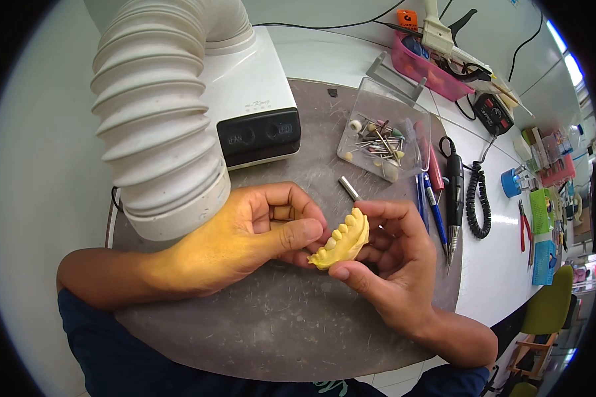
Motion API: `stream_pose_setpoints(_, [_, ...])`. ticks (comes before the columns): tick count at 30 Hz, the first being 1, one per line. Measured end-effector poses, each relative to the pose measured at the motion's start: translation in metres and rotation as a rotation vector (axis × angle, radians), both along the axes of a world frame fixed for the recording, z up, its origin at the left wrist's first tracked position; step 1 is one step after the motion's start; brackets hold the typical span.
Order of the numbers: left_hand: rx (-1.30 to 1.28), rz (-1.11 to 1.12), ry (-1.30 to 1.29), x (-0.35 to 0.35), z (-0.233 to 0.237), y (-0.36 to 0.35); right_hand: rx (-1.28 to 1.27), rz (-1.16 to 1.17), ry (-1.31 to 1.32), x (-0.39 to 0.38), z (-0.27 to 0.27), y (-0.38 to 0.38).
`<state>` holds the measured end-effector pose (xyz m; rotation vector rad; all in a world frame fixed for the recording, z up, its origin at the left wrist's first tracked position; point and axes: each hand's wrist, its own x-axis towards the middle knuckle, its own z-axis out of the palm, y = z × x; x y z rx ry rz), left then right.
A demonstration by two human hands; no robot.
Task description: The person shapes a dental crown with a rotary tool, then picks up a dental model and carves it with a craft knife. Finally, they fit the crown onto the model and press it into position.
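Note:
A yellow dental model [343,246] with a row of teeth is held up over the bench mat, its teeth facing up and to the left. One tooth near its left part looks paler than the others. My right hand [394,258] grips the model's right end, with the thumb below and the index finger at the top. My left hand [251,231] is curled at the model's left end. Its lower fingertips touch that end, and the thumb lies just above. Part of the left fingers is hidden behind the thumb and the model.
A ribbed white suction hose [155,112] hangs beside my left forearm, by a white box [251,86]. Behind the model are a short metal cylinder [349,188] and a clear case of burs [381,142]. Pens [436,212] and a black handpiece [454,188] with coiled cord lie right.

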<state>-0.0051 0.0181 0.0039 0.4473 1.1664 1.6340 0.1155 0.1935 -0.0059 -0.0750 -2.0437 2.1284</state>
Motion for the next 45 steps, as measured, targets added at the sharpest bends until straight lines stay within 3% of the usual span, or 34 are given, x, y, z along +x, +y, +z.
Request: stream_pose_setpoints(45, [0.017, -0.058, -0.019, -0.0022, -0.0038, 0.0009, 0.053, 0.006, 0.000, -0.0003, -0.0016, 0.0002])
